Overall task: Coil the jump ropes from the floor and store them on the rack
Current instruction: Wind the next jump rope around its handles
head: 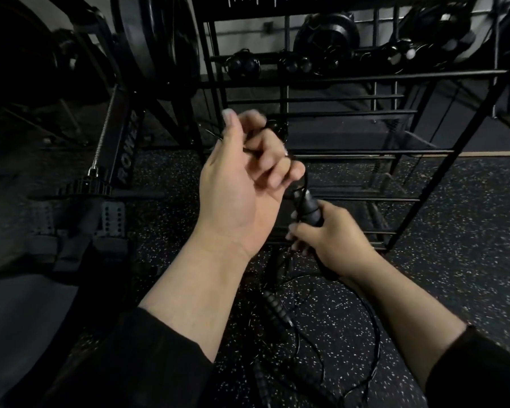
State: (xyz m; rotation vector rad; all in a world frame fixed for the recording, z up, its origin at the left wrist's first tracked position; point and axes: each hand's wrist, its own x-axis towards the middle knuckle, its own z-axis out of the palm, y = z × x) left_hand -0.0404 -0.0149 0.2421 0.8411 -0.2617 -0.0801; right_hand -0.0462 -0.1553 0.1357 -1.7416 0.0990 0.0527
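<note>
My right hand (330, 237) grips the black ribbed handle (309, 206) of a jump rope, held upright in front of the rack. My left hand (242, 178) is raised above it, palm toward me, fingers curled round the thin black cord (305, 179) that runs up from the handle. More black cord (374, 343) loops loosely on the speckled floor below my hands. Another ribbed handle (274, 312) lies there, and a third one (261, 381) lies nearer to me. The black metal rack (351, 75) stands right behind my hands, with bar shelves.
A rowing machine (124, 154) with foot plates stands to the left of the rack. Dark round gear and coiled ropes (295, 64) sit on the rack's upper shelf. Speckled rubber floor (460, 219) stretches to the right.
</note>
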